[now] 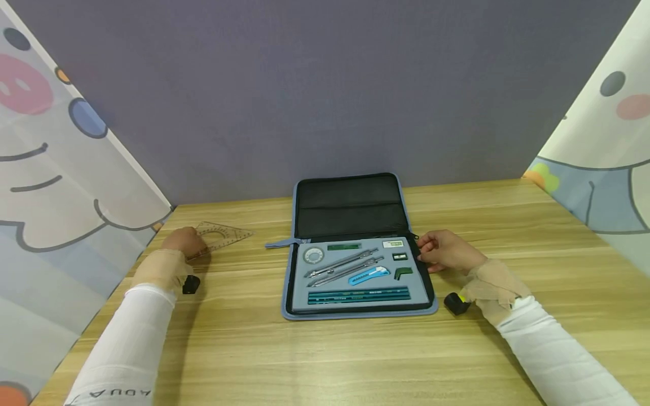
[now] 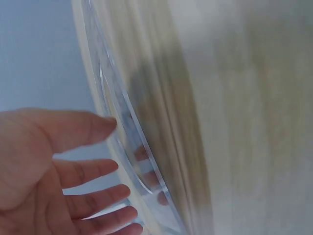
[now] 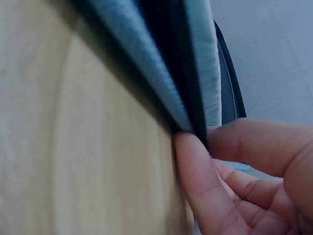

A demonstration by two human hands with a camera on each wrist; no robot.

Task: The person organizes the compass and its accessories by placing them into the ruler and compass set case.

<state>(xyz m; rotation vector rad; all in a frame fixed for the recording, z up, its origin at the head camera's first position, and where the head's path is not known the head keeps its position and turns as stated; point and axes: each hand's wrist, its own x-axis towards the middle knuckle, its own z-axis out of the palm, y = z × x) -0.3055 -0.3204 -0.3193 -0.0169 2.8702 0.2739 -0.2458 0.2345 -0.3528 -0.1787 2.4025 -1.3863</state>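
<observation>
A zippered geometry set case (image 1: 359, 313) lies unfolded on the table, with its black lid (image 1: 350, 208) at the back. My right hand (image 1: 449, 251) pinches the case's right edge between thumb and fingers, as the right wrist view shows up close. To the left, a clear triangular set square (image 1: 231, 234) lies near the table's left side. My left hand (image 1: 185, 243) is at its left end; in the left wrist view the fingers (image 2: 98, 200) are fairly straight, and the thumb tip meets or nearly meets the set square's edge. Whether it bears any weight I cannot tell.
In the case's grey tray sit two compasses (image 1: 342, 270), a blue utility knife (image 1: 369, 275), several pencils (image 1: 359, 295), a round white item (image 1: 313, 255), an eraser (image 1: 392, 244) and a sharpener (image 1: 399, 256). A grey panel (image 1: 325, 101) rises behind the table.
</observation>
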